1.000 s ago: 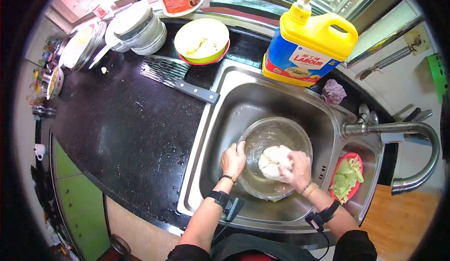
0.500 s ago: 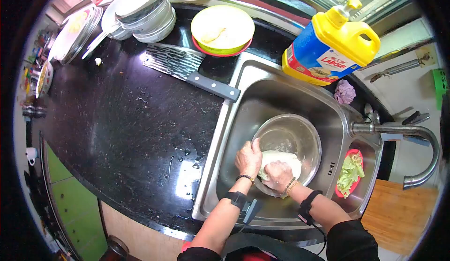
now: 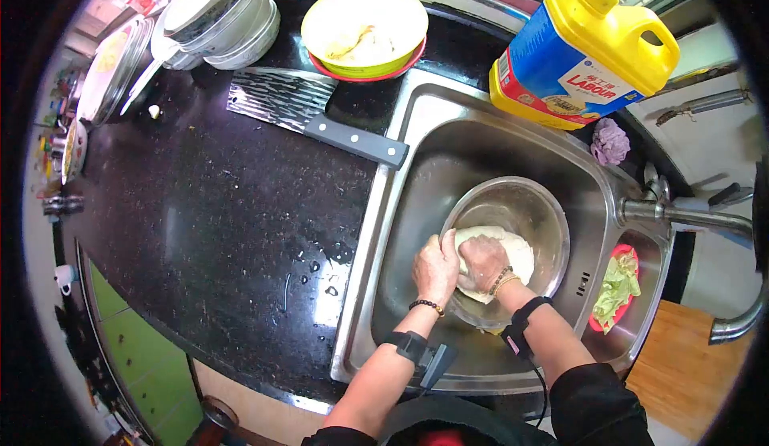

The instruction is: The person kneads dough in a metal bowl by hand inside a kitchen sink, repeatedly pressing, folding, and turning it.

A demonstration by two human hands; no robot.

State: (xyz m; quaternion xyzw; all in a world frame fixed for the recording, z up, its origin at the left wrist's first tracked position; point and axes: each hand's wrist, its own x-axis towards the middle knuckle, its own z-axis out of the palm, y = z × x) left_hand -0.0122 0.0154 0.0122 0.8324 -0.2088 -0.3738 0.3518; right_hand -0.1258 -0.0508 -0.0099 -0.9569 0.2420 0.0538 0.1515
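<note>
Dough (image 3: pixel 521 255) lies in one seemingly part-worked lump in the metal bowl (image 3: pixel 517 206) within the sink (image 3: pixel 456 146), left hand (image 3: pixel 435 270) gripping the bowl's left rim, right hand (image 3: pixel 484 263) pressed on the dough, its fingers' grip unclear.

On the yellow-and-blue pump bottle (image 3: pixel 581 54), just beyond the far right edge of the sink (image 3: pixel 368 266), the white label panel (image 3: pixel 597 86) reads "LABOUR" in red capitals. Small red Chinese characters sit directly above that word (too small to make out surely). Beneath it, the print on the gold emblem (image 3: pixel 562 106) is too tiny to read.
</note>
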